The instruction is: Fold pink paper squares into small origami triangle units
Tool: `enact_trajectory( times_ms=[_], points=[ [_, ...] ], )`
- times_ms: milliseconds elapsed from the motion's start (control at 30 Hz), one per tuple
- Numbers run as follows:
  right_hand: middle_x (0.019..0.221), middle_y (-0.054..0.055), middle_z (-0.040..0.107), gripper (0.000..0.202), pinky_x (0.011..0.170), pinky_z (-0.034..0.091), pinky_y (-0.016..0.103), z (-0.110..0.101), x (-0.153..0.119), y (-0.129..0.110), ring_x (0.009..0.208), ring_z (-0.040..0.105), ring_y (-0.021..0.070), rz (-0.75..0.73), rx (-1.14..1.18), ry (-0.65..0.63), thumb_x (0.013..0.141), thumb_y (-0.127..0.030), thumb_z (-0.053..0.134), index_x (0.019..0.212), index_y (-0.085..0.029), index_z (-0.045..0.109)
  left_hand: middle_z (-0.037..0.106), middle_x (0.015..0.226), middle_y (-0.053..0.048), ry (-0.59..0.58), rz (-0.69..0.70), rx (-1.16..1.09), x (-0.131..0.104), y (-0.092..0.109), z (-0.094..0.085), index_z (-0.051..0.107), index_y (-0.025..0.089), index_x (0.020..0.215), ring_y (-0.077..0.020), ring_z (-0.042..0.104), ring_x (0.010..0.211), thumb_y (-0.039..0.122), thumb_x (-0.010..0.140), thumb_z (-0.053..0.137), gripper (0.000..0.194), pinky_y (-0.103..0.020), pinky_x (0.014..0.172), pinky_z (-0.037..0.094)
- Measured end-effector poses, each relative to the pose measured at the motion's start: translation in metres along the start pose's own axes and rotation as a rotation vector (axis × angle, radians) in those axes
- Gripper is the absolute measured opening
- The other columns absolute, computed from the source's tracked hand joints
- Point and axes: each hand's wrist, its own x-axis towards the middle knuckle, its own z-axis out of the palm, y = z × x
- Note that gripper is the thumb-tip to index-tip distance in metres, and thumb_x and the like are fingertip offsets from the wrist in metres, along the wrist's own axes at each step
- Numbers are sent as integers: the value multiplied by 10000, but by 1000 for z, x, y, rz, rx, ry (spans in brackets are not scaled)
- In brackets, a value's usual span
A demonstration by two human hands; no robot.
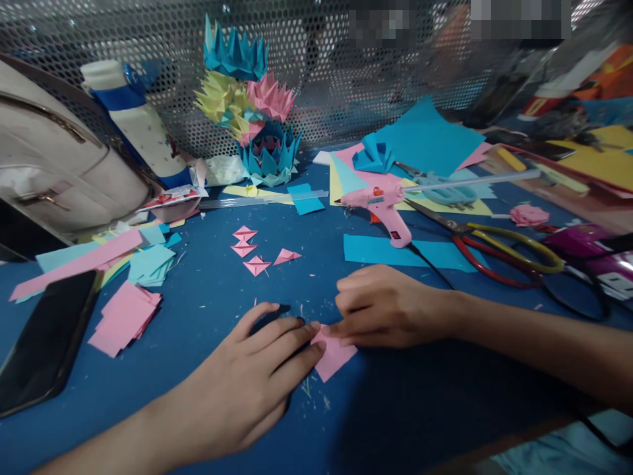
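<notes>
A small pink paper square lies on the blue tabletop between my two hands, its top edge partly under my fingers. My left hand has its fingers stretched out and apart, with fingertips resting on the paper's left corner. From the right, my right hand has curled fingers pressed at the paper's upper edge; its thumb is mostly hidden. Beyond my left hand are several folded pink paper triangles. A stack of pink squares sits farther left, below a pile of light blue squares.
A pink glue gun with its cord lies behind my right hand, beside red-and-yellow-handled scissors. Folded paper flowers stand at the back near a bottle. A black phone and white bag are left.
</notes>
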Motion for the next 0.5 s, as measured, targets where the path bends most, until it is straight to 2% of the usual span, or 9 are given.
enact_trajectory(
  times_ms=[233, 333, 500],
  points=[
    [738, 10, 572, 344, 609, 257, 320, -1, 1, -1, 676, 419, 159, 10, 18, -36, 1063, -337, 394, 984, -204, 701, 514, 1461, -73, -9, -6, 17, -3, 2, 1, 413, 134, 1478, -239, 440, 1333, 122, 972, 409, 506, -473, 1210, 92],
    [728, 11, 567, 347, 611, 263, 320, -1, 1, -1, 685, 429, 158, 21, 31, -40, 1064, -339, 393, 982, -206, 703, 510, 1452, -73, -15, -15, 14, -2, 3, 1, 404, 147, 1485, -243, 444, 1326, 114, 957, 416, 529, -481, 1206, 140],
    [717, 5, 539, 338, 600, 253, 314, 3, 2, -5, 672, 413, 160, 55, -11, -34, 1068, -351, 381, 1060, -216, 690, 514, 1363, -142, 26, -65, -15, -1, 6, 2, 471, 165, 1436, -305, 449, 1300, 122, 918, 462, 520, -559, 1143, 291]
  ],
)
